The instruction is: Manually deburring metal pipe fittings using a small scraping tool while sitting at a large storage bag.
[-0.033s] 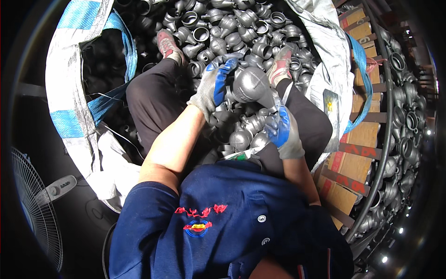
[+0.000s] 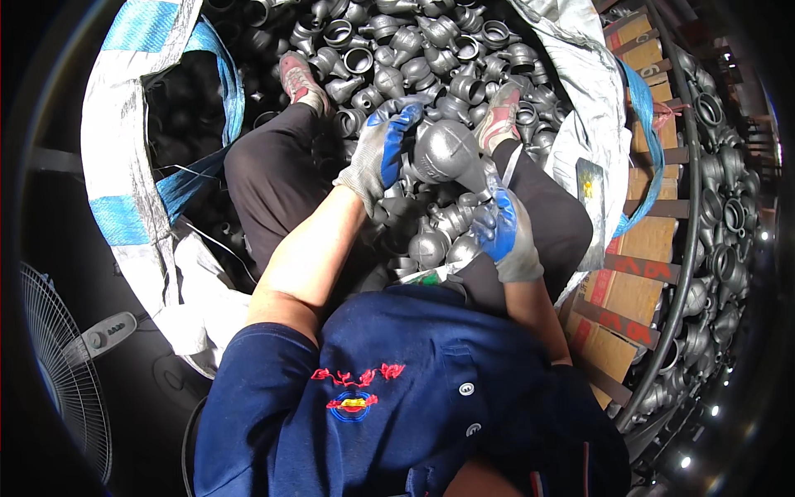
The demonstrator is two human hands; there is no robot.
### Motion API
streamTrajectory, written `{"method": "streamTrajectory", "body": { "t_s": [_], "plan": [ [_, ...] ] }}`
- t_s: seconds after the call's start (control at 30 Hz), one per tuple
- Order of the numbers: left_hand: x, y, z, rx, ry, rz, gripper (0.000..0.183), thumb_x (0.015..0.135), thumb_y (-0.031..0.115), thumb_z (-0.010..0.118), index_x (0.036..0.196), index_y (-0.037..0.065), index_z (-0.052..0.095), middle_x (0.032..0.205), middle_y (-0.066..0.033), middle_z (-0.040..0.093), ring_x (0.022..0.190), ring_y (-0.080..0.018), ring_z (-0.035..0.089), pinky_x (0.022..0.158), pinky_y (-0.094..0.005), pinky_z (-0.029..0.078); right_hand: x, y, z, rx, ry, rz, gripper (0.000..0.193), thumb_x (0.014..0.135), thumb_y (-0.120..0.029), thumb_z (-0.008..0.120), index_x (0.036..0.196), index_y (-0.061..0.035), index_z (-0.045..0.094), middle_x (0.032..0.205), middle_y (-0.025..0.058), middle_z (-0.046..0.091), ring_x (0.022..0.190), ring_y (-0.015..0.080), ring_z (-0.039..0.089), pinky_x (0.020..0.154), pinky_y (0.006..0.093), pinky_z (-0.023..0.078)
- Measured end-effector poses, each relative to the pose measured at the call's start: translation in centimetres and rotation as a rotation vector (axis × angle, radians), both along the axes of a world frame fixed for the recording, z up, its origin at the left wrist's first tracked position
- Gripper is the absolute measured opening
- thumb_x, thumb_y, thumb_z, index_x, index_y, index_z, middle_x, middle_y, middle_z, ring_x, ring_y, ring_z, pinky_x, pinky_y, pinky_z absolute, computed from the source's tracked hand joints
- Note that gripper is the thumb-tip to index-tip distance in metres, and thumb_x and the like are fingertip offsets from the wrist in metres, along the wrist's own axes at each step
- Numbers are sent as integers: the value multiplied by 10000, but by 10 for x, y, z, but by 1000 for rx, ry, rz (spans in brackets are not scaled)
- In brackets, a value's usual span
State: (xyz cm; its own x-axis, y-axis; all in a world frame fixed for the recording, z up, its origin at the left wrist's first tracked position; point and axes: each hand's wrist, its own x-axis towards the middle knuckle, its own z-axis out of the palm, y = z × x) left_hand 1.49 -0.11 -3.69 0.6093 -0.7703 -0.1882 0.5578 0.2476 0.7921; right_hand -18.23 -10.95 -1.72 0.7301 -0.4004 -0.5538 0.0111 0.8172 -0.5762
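Note:
A dull grey, bulb-shaped metal casting (image 2: 447, 151) with a narrow neck is held up between my gloved hands. My left hand (image 2: 385, 149), in a grey glove with blue coating, is curled against the casting's far left side. Its fingertips are partly hidden behind the piece. My right hand (image 2: 507, 232), gloved the same way, is closed around the neck, which points towards me on the right. Under the hands, between my legs, lie several similar castings (image 2: 428, 248).
A large white woven bag (image 2: 124, 157) with blue straps (image 2: 222, 99) surrounds the heap of castings (image 2: 406, 41) where my shoes rest. A fan (image 2: 70, 364) stands at left. On the right, wooden boards with dark slats (image 2: 642, 248) border another pile of castings (image 2: 704, 306).

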Motion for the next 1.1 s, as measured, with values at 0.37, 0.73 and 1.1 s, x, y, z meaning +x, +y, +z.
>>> {"method": "streamTrajectory", "body": {
  "t_s": [0.37, 0.73, 1.1],
  "plan": [
    [0, -3, -18, 191, -441, 27, 240, 932, 217, 510, 1081, 43, 581, 949, -66, 627, 849, -139, 609, 742, -287, 509, 1, 6, 23, -332, 107, 96, 201, 914, -229, 544, 950, -35, 582, 596, -7, 556, 405, 24, 443, 357, 173, 377],
    [11, 3, -53, 233, -784, -170, 309, 949, 255, 465, 1130, 22, 555, 1032, -95, 627, 913, -158, 618, 781, -295, 513, -6, 1, 21, -315, -5, 95, 246, 930, -245, 511, 1000, -20, 584, 718, 76, 639, 431, 33, 452, 367, 187, 364],
    [4, 8, -16, 258, -1291, -181, 318, 862, 153, 552, 1139, -3, 546, 993, -123, 635, 906, -224, 628, 789, -308, 498, 4, -4, 43, -593, 41, 39, 291, 851, -64, 631, 1129, 5, 580, 854, 28, 643, 584, 9, 518, 465, 147, 352]
  ]
}}
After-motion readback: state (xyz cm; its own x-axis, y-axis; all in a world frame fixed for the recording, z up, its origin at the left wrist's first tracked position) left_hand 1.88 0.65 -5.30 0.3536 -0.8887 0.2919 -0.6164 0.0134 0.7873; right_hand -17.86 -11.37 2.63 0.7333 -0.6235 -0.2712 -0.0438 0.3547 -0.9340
